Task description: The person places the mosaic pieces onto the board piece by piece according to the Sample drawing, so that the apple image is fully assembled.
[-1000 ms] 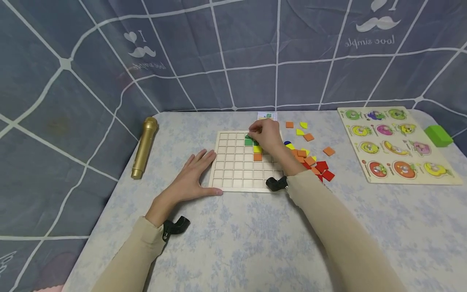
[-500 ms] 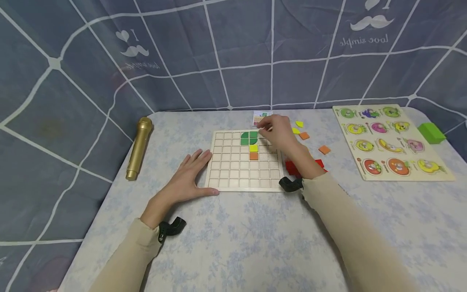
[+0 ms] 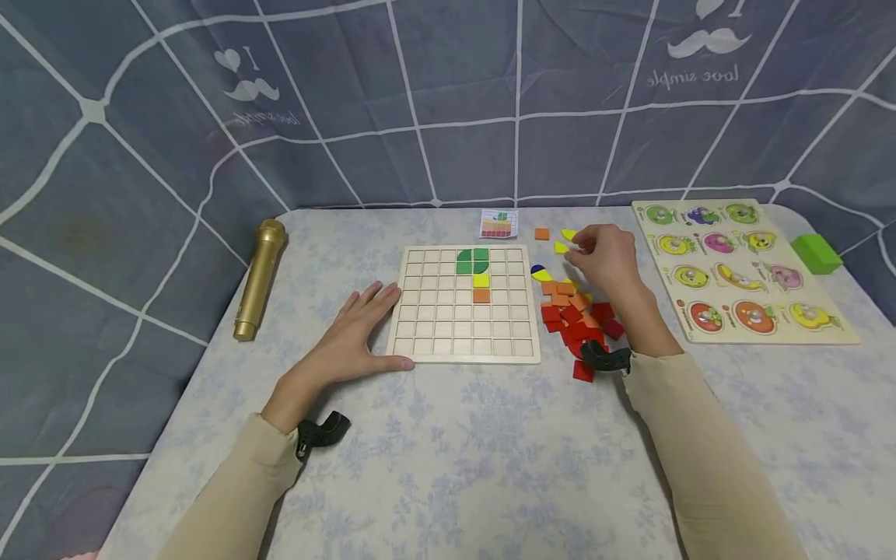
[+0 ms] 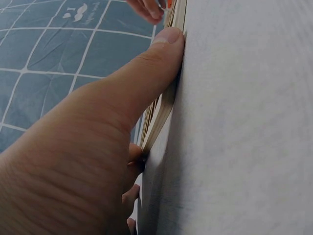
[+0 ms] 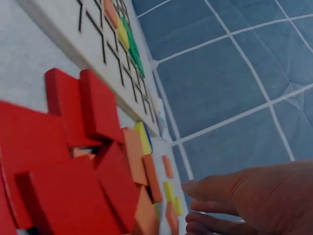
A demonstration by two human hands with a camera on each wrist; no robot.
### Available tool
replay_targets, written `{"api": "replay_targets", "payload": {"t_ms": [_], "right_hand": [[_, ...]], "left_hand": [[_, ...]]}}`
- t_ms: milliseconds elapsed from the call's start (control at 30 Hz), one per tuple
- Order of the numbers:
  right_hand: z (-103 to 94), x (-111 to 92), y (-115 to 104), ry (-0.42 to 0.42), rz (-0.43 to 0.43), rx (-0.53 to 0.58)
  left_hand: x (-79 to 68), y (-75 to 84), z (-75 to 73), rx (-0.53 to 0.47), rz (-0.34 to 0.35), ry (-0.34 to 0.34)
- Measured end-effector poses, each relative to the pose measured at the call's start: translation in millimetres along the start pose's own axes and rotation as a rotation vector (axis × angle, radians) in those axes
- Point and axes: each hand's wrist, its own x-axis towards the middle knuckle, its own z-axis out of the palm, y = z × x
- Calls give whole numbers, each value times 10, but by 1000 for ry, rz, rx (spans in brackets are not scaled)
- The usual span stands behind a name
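Note:
A light wooden grid board [image 3: 448,337] lies flat on the table. Several green rounded tiles [image 3: 473,261] form a block in its far rows, with a yellow tile [image 3: 481,280] and an orange tile [image 3: 481,295] in line below. My left hand [image 3: 343,346] rests at the board's near left corner, fingers along the left side and thumb against the front edge, as the left wrist view shows with the thumb [image 4: 159,56]. Right of the board, my right hand [image 3: 607,260] hovers by loose yellow pieces [image 3: 561,248]; nothing shows between its fingers in the right wrist view.
A pile of red [image 3: 583,370] and orange tiles [image 3: 558,300] lies right of the board. Behind it is a small pattern card [image 3: 498,224]. A fruit puzzle board [image 3: 728,295] and green block [image 3: 817,253] stand right, a gold microphone [image 3: 259,280] left.
My right hand has left the board's far edge and moved right to the loose yellow pieces, uncovering the green tiles and the card. The left hand keeps its place on the board.

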Motion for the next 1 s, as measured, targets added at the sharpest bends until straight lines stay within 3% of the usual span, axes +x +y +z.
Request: {"api": "replay_targets", "payload": {"t_ms": [200, 433, 600, 800, 1000], "right_hand": [[76, 34, 80, 57, -31, -34], [107, 50, 142, 57, -9, -27], [57, 48, 107, 58, -102, 10], [59, 16, -56, -84, -260, 82], [172, -20, -197, -212, -355, 124]], "left_hand": [[15, -6, -15, 9, 5, 6], [-12, -3, -18, 2, -3, -3], [-11, 0, -13, 2, 3, 3], [-12, 0, -11, 4, 11, -1], [-20, -18, -6, 4, 18, 6]]}}
